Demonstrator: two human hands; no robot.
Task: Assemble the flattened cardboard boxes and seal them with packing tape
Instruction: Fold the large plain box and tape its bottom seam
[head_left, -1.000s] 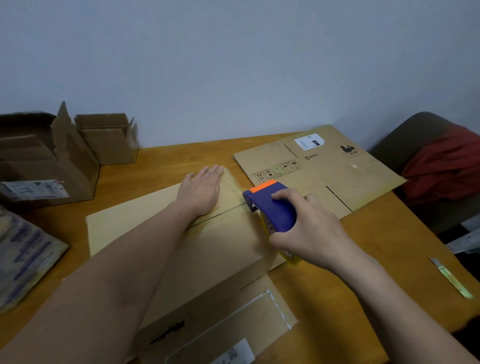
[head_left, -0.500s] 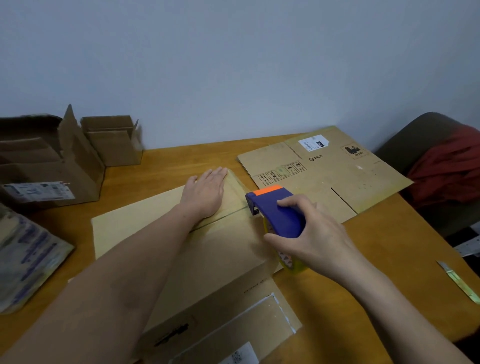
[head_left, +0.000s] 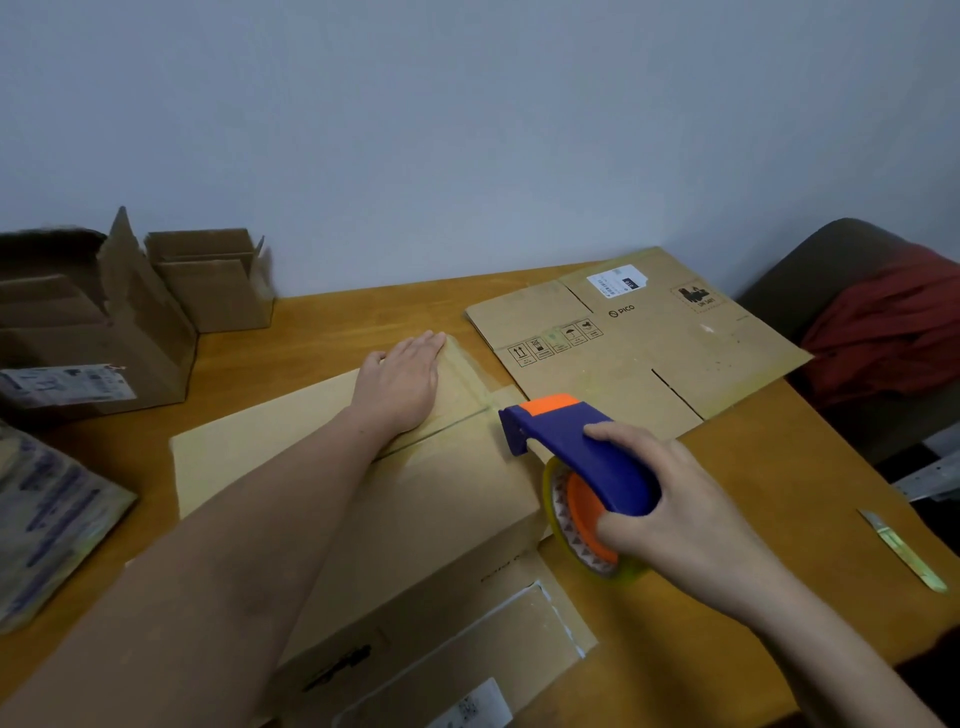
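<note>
Right hand (head_left: 691, 525) grips the tape dispenser (head_left: 582, 457) past the box (head_left: 415, 499) edge; left hand (head_left: 405, 379) presses flat (tape could tear crooked if yanked).

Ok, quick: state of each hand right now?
Left hand: open, pressing flat on the box.
Right hand: holding the tape dispenser.
</note>
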